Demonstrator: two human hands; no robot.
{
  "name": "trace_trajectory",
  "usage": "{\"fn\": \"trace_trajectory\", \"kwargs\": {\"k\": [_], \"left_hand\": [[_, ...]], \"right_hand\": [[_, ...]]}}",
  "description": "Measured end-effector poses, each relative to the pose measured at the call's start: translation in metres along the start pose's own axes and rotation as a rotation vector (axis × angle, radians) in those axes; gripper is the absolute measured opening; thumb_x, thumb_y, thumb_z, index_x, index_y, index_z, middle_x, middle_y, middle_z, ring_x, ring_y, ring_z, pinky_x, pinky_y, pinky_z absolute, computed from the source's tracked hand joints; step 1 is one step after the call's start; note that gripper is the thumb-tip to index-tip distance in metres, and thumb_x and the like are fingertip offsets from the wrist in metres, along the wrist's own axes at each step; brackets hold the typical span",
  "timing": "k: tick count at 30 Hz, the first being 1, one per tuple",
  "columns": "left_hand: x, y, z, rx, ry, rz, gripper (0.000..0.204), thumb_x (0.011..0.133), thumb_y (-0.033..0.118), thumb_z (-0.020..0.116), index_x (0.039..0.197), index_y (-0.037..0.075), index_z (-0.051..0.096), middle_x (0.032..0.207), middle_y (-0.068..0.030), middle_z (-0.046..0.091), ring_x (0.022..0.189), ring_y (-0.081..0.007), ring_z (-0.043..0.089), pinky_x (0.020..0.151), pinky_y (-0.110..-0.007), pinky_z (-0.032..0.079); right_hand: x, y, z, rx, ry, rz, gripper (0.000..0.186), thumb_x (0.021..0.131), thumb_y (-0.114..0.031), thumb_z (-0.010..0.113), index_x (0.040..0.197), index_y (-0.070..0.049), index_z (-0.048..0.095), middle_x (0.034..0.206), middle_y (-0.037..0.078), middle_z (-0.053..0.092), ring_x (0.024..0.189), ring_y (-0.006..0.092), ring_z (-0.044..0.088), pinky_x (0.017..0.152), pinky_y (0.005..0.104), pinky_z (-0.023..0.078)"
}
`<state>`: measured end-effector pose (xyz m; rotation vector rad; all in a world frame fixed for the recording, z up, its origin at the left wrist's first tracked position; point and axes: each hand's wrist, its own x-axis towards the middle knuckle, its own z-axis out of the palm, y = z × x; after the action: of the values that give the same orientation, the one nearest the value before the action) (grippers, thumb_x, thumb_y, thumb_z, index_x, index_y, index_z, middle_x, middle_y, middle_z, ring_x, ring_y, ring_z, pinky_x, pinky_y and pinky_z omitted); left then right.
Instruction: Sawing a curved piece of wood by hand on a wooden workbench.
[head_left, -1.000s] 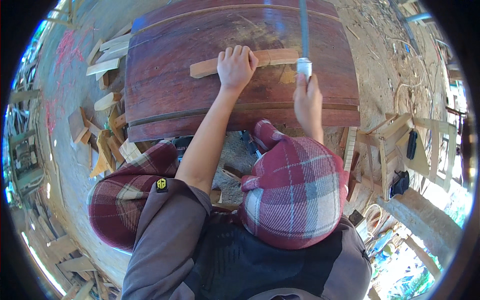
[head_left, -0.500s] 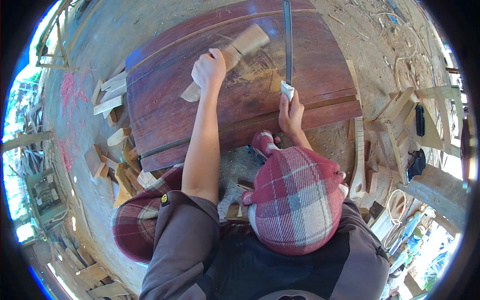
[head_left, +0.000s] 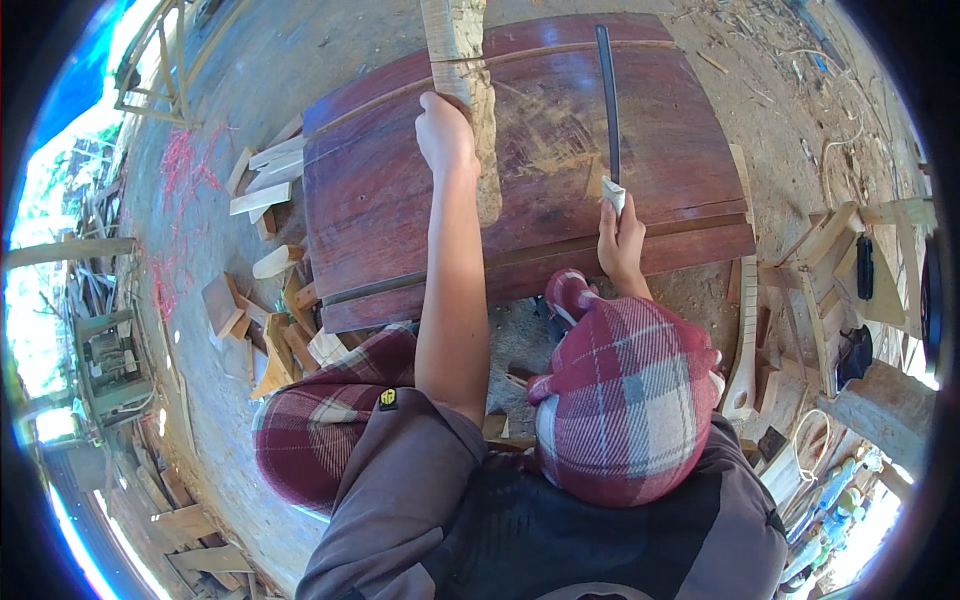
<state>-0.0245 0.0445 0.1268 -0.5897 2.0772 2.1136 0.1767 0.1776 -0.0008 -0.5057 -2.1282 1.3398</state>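
I sit in plaid trousers in front of a big dark red wooden slab (head_left: pixel 380 200) lying on the ground. My left hand (head_left: pixel 444 135) grips a pale, narrow strip of wood (head_left: pixel 470 90) that lies lengthwise on the slab, pointing away from me. My right hand (head_left: pixel 622 240) holds a long dark blade (head_left: pixel 606 100) by its white-wrapped handle, the blade resting flat on the slab to the right of the strip.
Offcuts and wood blocks (head_left: pixel 265 300) lie scattered on the dirt at the slab's left. More pale wooden pieces and frames (head_left: pixel 830 290) stand at the right. A wooden frame (head_left: pixel 150 70) is at the far left; a machine (head_left: pixel 110 365) sits at the left edge.
My left hand has turned the pale strip from lying across the slab to pointing away from me. My right hand has kept the blade flat on the slab.
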Motion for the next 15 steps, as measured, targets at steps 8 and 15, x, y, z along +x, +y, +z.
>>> {"fn": "trace_trajectory", "kwargs": {"k": [8,15], "left_hand": [[-0.0116,0.0084,0.0011,-0.138,-0.026,-0.013,0.057,0.094,0.034,0.031,0.110,-0.014,0.057,0.114,-0.0231,0.059,0.100,-0.0313,0.058,0.085,-0.041,0.043],[-0.0107,0.0014,0.0018,-0.088,0.037,0.006,0.054,0.093,0.032,0.030,0.103,-0.012,0.060,0.106,-0.0208,0.062,0.092,-0.0287,0.059,0.082,-0.040,0.043]], "right_hand": [[-0.0005,-0.0092,0.0000,0.000,-0.032,0.027,0.025,0.099,-0.024,0.049,0.099,0.001,0.052,0.060,0.015,0.053,0.049,0.0248,0.056,0.048,0.0339,0.042],[-0.0008,-0.0100,-0.0002,-0.006,-0.030,0.022,0.024,0.099,-0.024,0.049,0.097,0.000,0.052,0.059,0.014,0.052,0.048,0.0235,0.055,0.048,0.0327,0.041]]}}
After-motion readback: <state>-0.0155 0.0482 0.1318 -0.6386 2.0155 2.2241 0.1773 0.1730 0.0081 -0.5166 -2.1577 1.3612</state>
